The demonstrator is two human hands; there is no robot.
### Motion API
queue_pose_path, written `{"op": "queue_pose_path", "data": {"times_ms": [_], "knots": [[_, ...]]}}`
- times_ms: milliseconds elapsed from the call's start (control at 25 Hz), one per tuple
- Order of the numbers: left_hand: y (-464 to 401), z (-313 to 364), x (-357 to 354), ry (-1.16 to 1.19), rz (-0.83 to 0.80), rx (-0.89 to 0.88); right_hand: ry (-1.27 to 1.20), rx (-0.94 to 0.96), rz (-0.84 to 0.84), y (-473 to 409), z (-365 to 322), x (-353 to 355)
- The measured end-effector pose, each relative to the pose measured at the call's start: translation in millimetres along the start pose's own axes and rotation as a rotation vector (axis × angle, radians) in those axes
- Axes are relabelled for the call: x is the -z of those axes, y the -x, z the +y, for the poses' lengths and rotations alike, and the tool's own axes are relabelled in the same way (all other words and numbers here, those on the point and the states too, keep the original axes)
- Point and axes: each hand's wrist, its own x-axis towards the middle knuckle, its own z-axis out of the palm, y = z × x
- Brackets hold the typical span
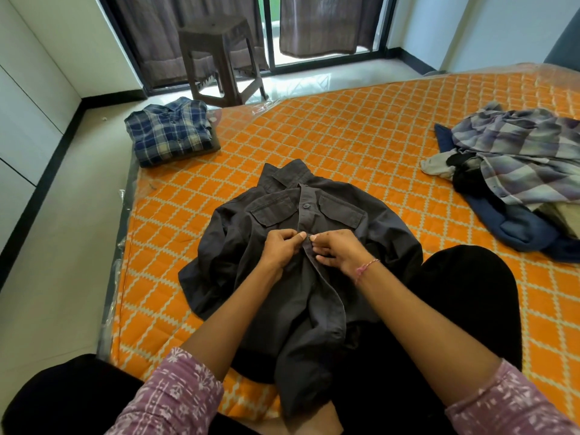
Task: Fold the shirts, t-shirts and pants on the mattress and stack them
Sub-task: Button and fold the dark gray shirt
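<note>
A dark grey button-up shirt (pixel 260 271) lies front side up on the orange quilted mattress (pixel 361 130), collar pointing away from me, its hem draped over my lap. My left hand (pixel 282 249) pinches the left edge of the button placket at mid-chest. Facing it, my right hand (pixel 339 249) pinches the right edge of the same placket, fingertips almost touching the left hand's. One button above my hands is fastened. A folded blue plaid shirt (pixel 171 130) rests at the mattress's far left corner.
A heap of unfolded clothes (pixel 514 164) lies at the right: a grey-purple checked shirt, a navy garment, a black and a whitish piece. A brown plastic stool (pixel 219 58) stands on the floor beyond the mattress, before curtained glass doors. My black-clad knees flank the shirt.
</note>
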Motion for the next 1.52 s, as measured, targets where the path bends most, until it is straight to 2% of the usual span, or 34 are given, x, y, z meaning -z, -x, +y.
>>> {"op": "queue_pose_path", "data": {"times_ms": [120, 360, 480, 600, 680, 800, 840, 920, 1000, 1040, 1120, 1240, 1400, 1520], "knots": [[1.4, 7.3, 8.6, 0.066, -0.136, 0.017, -0.027, -0.133, -0.132, 0.5, -12.3, 6.9], [-6.3, 38.0, 20.8, 0.016, -0.110, -0.069, -0.102, -0.183, -0.191, -3.4, -38.4, 8.0], [-6.8, 41.5, 22.4, 0.193, -0.202, -0.019, -0.135, -0.175, -0.198, -2.5, -45.4, 6.7], [-3.4, 37.9, 16.6, 0.316, -0.201, 0.043, -0.165, -0.166, -0.177, -5.0, -44.5, 2.5], [-2.1, 39.1, 14.6, 0.207, -0.161, 0.030, -0.139, -0.161, -0.158, -8.9, -43.6, 0.2], [-3.3, 50.4, 16.0, -0.079, -0.085, 0.011, -0.092, -0.137, -0.118, -12.4, -47.5, -1.0], [-1.0, 54.4, 16.3, -0.241, -0.030, -0.038, -0.079, -0.114, -0.096, -13.5, -50.8, -2.0], [9.6, 58.9, 11.3, -0.641, 0.148, -0.243, -0.071, -0.056, -0.034, -18.6, -61.8, -5.5], [26.2, 55.4, -0.5, -0.846, 0.219, -0.414, -0.059, -0.003, 0.015, -24.9, -74.4, -10.0], [31.6, 49.5, -5.4, -0.874, 0.202, -0.402, -0.031, 0.019, 0.036, -27.9, -78.7, -12.8], [31.9, 28.9, -6.8, -0.891, 0.195, -0.266, 0.079, 0.054, 0.060, -31.6, -75.6, -16.5], [20.1, 2.5, 4.0, -0.936, 0.204, -0.147, 0.322, 0.089, 0.015, -29.1, -46.5, -12.0], [16.2, -10.4, -2.6, -1.048, 0.187, -0.225, 0.837, 0.164, -0.054, -16.3, -9.6, 8.5], [9.9, -12.5, -7.5, -1.103, 0.216, -0.250, 0.978, 0.259, 0.095, -14.2, 2.4, 16.0]]}}
